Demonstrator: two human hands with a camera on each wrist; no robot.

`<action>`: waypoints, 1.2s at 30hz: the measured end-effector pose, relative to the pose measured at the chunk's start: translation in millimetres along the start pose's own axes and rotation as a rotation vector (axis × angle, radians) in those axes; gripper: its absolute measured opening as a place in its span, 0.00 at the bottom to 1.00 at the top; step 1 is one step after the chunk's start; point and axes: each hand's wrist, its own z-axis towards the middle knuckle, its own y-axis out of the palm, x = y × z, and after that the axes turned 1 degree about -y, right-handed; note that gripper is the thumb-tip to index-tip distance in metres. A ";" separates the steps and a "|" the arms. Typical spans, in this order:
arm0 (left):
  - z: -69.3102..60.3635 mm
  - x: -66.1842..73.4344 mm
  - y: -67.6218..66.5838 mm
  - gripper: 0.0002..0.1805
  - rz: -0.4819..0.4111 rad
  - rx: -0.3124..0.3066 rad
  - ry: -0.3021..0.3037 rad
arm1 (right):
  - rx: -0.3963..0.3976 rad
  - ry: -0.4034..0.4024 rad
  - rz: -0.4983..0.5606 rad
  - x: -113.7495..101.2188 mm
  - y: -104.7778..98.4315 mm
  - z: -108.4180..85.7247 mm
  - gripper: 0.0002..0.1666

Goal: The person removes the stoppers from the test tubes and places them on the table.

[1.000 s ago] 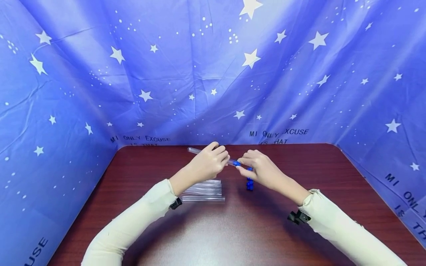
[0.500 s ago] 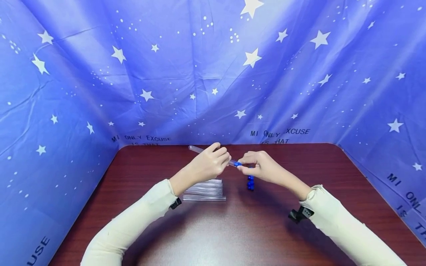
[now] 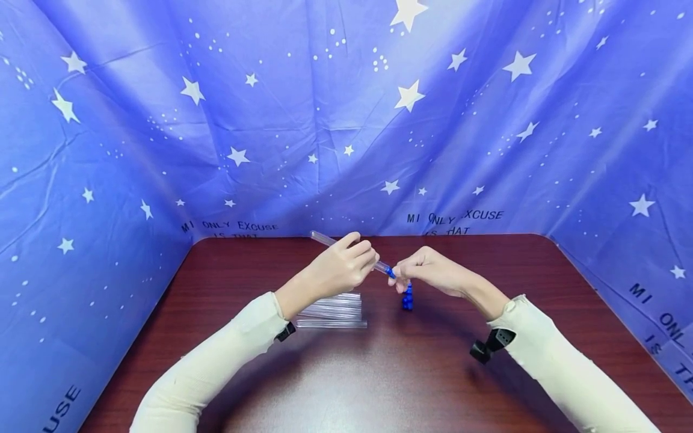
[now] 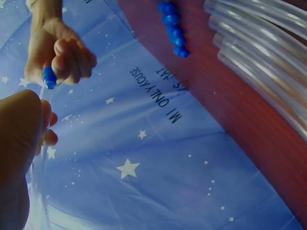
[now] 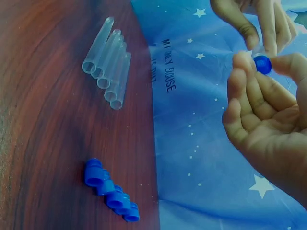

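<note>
A clear test tube (image 3: 323, 238) slants down to the right in the head view, gripped around its middle by my left hand (image 3: 338, 264). At its lower right end sits a blue cap (image 3: 390, 272). My right hand (image 3: 433, 267) pinches this cap; in the right wrist view, the thumb and a finger flank the cap's round end (image 5: 262, 64). The left wrist view shows the right hand's other fingers (image 4: 72, 60) curled beside it. Part of the tube is hidden behind my left hand.
Several clear test tubes (image 3: 330, 308) lie side by side on the brown table (image 3: 346, 373), below my left hand. Several blue caps (image 5: 115, 195) stand in a row to their right. A blue star-printed curtain (image 3: 303, 120) surrounds the table's back and sides.
My right hand has turned at the wrist, its fingers now curling down around the cap. The tube tilts more steeply, its far end raised slightly. My left hand has shifted only slightly.
</note>
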 end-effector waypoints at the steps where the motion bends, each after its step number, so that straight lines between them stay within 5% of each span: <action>1: 0.5 -0.2 -0.4 0.09 -0.001 0.003 -0.001 | -0.001 0.019 0.024 0.0 0.2 -0.7 0.16; 11: -0.4 -2.2 0.5 0.10 0.000 -0.029 -0.023 | 0.066 0.064 -0.028 -6.1 2.3 -0.5 0.18; 18: -1.1 -2.8 0.3 0.09 0.010 -0.061 -0.028 | 0.235 0.063 -0.104 -6.3 7.2 0.8 0.12; 25: -1.8 -3.1 2.8 0.12 -0.014 -0.091 -0.057 | 0.413 -0.077 -0.370 -11.2 16.8 1.2 0.04; 36: -1.1 -6.6 8.4 0.08 -0.187 -0.128 -0.168 | 0.538 -0.306 -0.767 -13.0 27.9 2.3 0.09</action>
